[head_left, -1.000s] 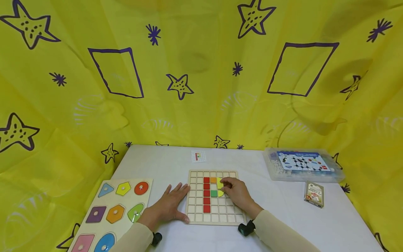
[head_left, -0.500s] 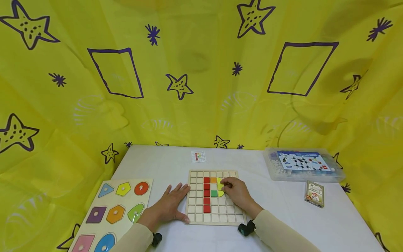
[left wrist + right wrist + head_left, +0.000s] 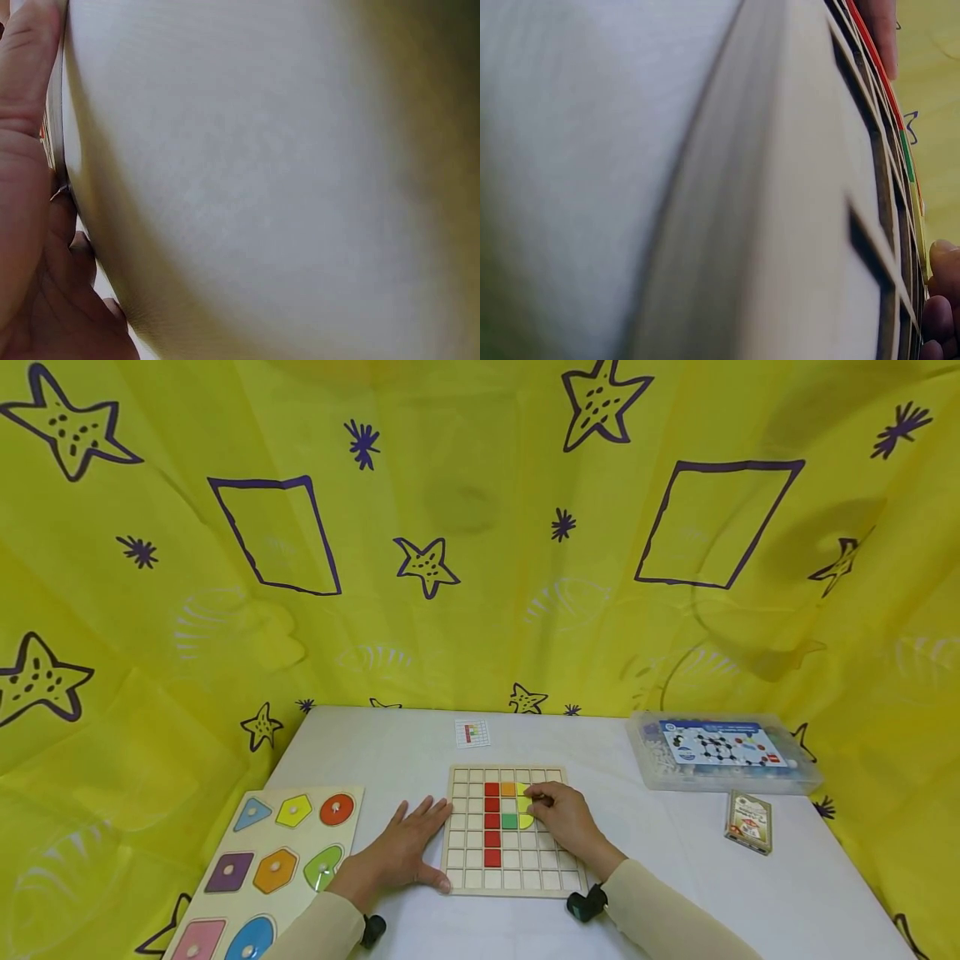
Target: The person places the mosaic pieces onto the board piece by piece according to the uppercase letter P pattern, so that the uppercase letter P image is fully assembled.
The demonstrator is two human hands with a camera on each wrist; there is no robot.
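Observation:
A wooden grid board [image 3: 551, 881] lies on the white table. In it sit a column of red tiles [image 3: 492, 821], an orange tile [image 3: 508, 789], a green tile [image 3: 509, 821] and yellow tiles [image 3: 523, 806] partly hidden by fingers. My right hand [image 3: 570, 822] reaches over the board's right side, thumb and curled forefinger pinching at a yellow tile. In the right wrist view, its fingertips [image 3: 941, 300] show low along the grid. Flat on the table, my left hand [image 3: 401, 847] has its fingers spread, fingertips and thumb at the board's left edge.
A small pattern card [image 3: 472, 733] lies behind the board. To the left is a knobbed shape puzzle [image 3: 247, 827], partly under the left sleeve. A clear plastic case [image 3: 720, 756] and a small card box [image 3: 748, 822] stand at the right. A yellow curtain [image 3: 480, 635] hangs behind.

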